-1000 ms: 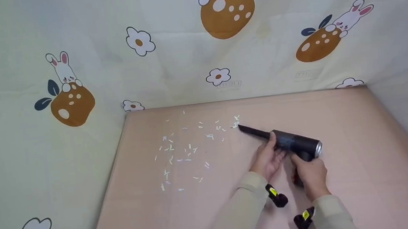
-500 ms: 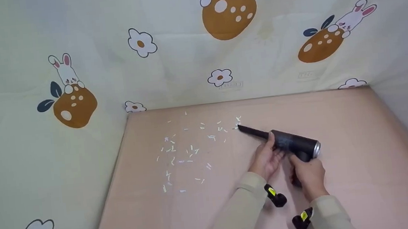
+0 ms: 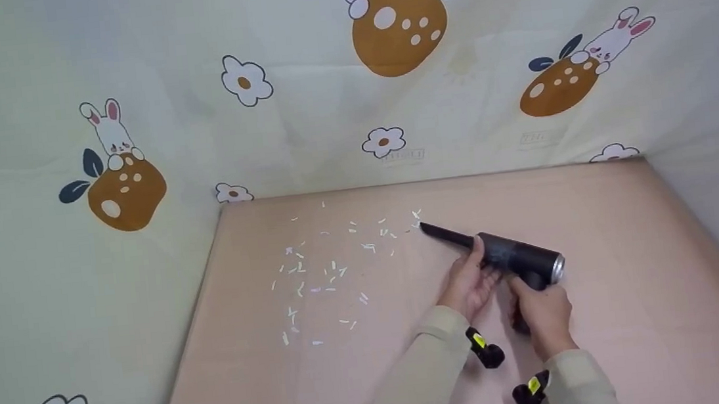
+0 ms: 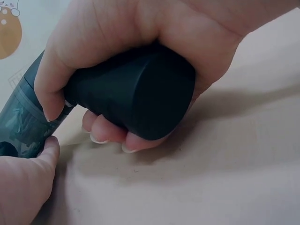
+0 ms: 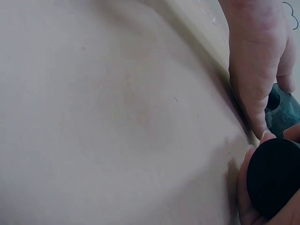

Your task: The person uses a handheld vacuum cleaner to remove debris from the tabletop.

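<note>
A black handheld vacuum (image 3: 523, 257) with a long narrow nozzle, a see-through middle section and a silver rear end is held over the table in the head view. My left hand (image 3: 469, 284) holds its middle from below, thumb up along the near side. Around the handle (image 4: 159, 93) curl the fingers of my right hand (image 3: 547, 316); the left wrist view shows this grip close up. The nozzle tip points left, right beside a few white paper scraps (image 3: 416, 215). Pale bits show inside the see-through section (image 4: 28, 119).
More thin white scraps (image 3: 333, 270) lie scattered over the left half of the tan table (image 3: 253, 397). Pale cloth walls (image 3: 311, 114) printed with rabbits and flowers rise at the back and both sides. Each wrist carries a small black device (image 3: 486, 348).
Fewer scraps lie right at the nozzle tip than a second ago. The vacuum and both hands have hardly moved; the whole view has shifted slightly.
</note>
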`<action>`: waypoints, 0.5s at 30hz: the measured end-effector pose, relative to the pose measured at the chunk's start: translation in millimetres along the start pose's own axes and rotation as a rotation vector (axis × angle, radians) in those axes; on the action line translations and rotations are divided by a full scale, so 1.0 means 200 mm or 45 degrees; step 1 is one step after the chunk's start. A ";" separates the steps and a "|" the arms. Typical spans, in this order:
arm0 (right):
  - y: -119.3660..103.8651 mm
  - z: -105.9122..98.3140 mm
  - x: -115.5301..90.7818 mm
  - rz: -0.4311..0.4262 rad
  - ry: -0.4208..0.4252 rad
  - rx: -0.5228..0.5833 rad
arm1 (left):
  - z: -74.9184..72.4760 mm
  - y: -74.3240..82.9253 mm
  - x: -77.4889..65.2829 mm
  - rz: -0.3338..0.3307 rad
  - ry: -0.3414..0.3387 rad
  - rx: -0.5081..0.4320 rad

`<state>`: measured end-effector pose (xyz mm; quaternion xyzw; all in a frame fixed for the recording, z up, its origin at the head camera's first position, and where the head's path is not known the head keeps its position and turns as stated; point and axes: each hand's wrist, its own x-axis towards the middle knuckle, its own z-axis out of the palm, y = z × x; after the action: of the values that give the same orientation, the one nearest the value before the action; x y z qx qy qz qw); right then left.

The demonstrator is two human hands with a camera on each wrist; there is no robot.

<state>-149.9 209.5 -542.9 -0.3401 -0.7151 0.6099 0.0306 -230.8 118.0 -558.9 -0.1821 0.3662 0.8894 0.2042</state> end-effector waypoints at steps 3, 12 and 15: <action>-0.01 0.00 0.00 0.002 0.001 0.012 | 0.01 0.00 0.00 0.006 -0.008 0.013; -0.02 0.02 0.01 0.000 -0.007 0.001 | 0.01 0.02 0.02 0.007 0.027 0.021; -0.02 0.02 0.01 0.002 -0.011 0.008 | 0.00 0.02 0.02 0.013 0.019 0.024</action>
<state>-155.6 206.7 -541.6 -0.3381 -0.7130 0.6135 0.0282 -236.3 116.2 -557.7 -0.1851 0.3772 0.8855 0.1986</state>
